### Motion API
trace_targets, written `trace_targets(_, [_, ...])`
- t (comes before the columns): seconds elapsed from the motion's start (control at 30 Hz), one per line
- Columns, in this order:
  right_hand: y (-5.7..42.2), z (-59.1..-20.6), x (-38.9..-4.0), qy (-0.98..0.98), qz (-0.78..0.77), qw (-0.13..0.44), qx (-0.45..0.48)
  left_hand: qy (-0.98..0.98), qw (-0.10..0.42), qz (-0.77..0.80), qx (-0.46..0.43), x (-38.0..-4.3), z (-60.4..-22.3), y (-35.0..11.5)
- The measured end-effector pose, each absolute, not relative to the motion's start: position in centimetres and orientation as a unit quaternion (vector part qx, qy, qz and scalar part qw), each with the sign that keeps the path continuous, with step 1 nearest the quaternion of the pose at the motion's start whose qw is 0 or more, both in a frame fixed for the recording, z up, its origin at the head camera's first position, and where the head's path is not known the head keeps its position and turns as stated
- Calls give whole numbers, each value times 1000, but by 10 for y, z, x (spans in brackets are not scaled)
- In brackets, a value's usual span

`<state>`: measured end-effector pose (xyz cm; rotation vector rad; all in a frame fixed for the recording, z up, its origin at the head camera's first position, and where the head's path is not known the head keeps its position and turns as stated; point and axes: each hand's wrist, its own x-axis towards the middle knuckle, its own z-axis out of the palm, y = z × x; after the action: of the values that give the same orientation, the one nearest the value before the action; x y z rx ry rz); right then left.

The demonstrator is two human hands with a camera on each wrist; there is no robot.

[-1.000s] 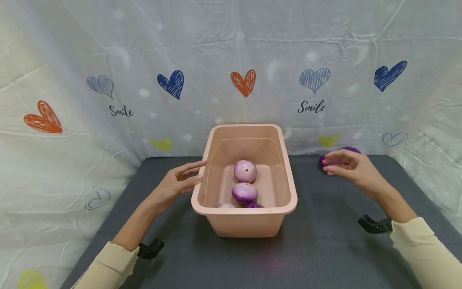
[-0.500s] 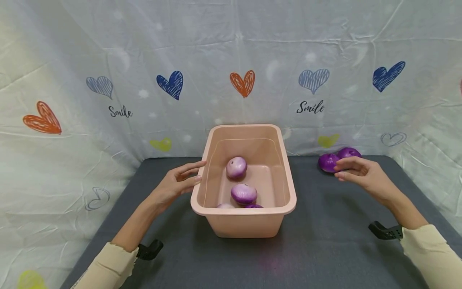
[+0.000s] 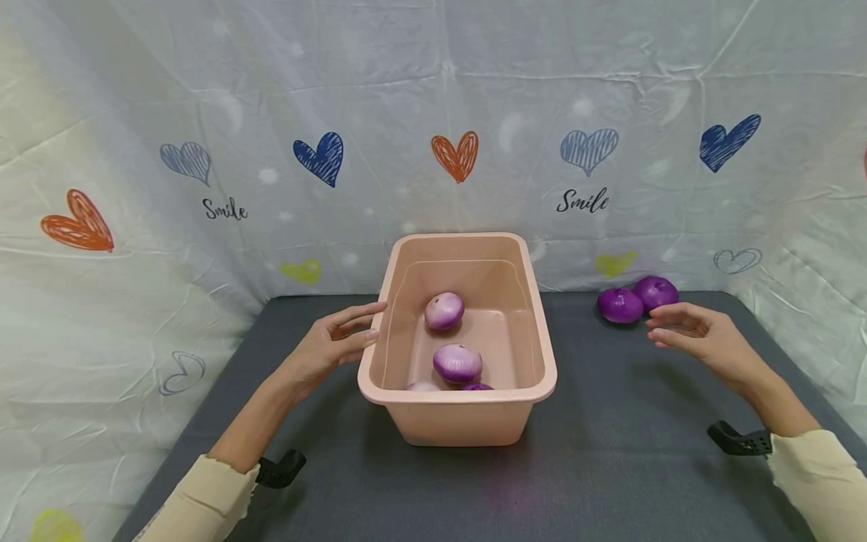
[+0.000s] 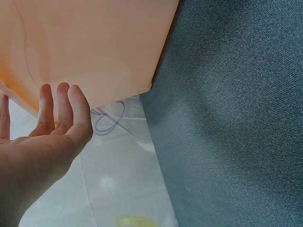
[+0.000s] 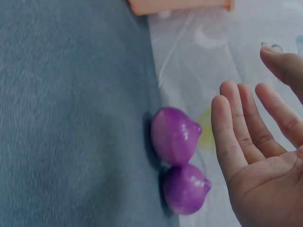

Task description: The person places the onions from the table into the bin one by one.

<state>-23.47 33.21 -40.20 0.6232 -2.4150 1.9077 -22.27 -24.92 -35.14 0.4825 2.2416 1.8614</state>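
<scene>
A peach plastic tub stands mid-table with several onions inside. One pale purple onion lies toward its far end, and another onion lies nearer; two more are partly hidden by the front rim. My left hand rests its fingers against the tub's left rim, and the left wrist view shows those fingers by the tub wall. Two dark purple onions, a left one and a right one, sit side by side at the back right. My right hand hovers near them, holding nothing, its fingers loosely bent.
A dark grey cloth covers the table. Behind it hangs a pale curtain printed with hearts, close to the table's back edge. Each wrist wears a black strap, such as the right strap.
My right hand has drawn back right and toward me, away from the two dark purple onions. In the tub, the far onion has rolled slightly left. My left hand has stayed in place.
</scene>
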Motion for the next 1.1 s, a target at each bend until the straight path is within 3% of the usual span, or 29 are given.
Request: trace_targets(1.1, [381, -434, -254, -842, 528, 35, 102, 753, 94, 629, 168, -222, -352, -250])
